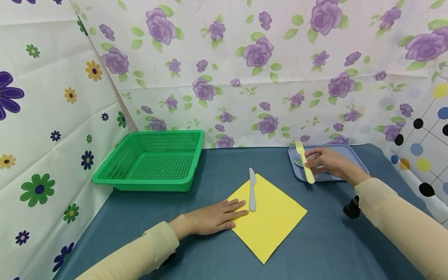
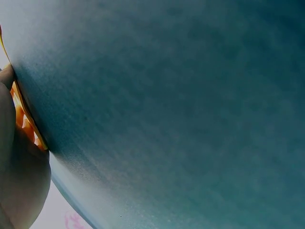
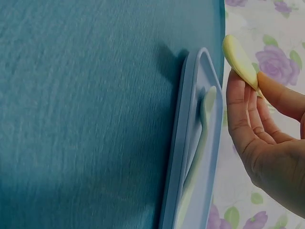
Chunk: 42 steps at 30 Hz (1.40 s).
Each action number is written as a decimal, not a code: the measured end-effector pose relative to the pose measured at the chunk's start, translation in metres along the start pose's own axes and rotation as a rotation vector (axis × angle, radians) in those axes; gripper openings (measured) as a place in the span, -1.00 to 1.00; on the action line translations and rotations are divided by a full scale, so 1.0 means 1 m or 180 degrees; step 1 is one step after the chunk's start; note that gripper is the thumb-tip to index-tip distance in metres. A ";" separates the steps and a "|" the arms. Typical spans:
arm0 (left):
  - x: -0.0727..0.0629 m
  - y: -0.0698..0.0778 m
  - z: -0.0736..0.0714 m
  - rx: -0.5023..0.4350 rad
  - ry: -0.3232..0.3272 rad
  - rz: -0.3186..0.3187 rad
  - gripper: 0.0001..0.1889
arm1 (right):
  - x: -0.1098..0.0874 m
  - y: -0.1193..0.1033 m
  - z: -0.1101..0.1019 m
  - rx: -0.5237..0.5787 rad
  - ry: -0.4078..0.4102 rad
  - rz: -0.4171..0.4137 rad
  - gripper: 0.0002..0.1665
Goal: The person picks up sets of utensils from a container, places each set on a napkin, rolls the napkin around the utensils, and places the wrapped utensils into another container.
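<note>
A pale yellow fork (image 1: 305,163) is pinched between the thumb and fingers of my right hand (image 1: 327,161), raised over the blue tray (image 1: 362,165). In the right wrist view the yellow handle (image 3: 238,58) sticks out past my fingertips. Under that hand a pale spoon-like utensil (image 3: 196,162) lies in the tray. My left hand (image 1: 213,217) lies flat, fingers spread, on the left corner of a yellow square napkin (image 1: 269,225). Beside its fingertips a light grey knife (image 1: 252,190) rests on the napkin.
A green plastic basket (image 1: 147,181) stands at the back left of the blue-covered table (image 1: 206,256). Flowered cloth (image 1: 234,50) hangs behind the table, with patterned cloth at both sides.
</note>
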<state>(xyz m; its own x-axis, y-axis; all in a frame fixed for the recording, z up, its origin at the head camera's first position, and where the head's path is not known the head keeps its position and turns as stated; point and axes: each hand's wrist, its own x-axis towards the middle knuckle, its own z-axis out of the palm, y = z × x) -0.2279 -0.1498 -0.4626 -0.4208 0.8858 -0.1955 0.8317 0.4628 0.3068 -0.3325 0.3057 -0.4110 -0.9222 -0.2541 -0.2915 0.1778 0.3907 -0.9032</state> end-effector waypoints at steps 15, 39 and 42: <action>0.000 0.001 0.002 0.0007 -0.0015 0.0003 -0.41 | 0.002 -0.004 0.022 0.0055 -0.0121 -0.0084 -0.32; 0.000 -0.001 0.001 -0.0086 0.0001 0.0009 -0.41 | -0.004 -0.015 0.056 0.0227 -0.0267 -0.0134 -0.31; 0.000 0.000 0.000 -0.0081 -0.0006 -0.0002 -0.41 | -0.005 -0.015 0.061 0.0257 -0.0250 -0.0147 -0.32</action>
<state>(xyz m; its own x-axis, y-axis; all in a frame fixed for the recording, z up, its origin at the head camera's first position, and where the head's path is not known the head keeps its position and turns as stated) -0.2279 -0.1494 -0.4628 -0.4208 0.8854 -0.1974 0.8219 0.4642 0.3301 -0.3094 0.2471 -0.4153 -0.9010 -0.3399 -0.2697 0.1656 0.3052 -0.9378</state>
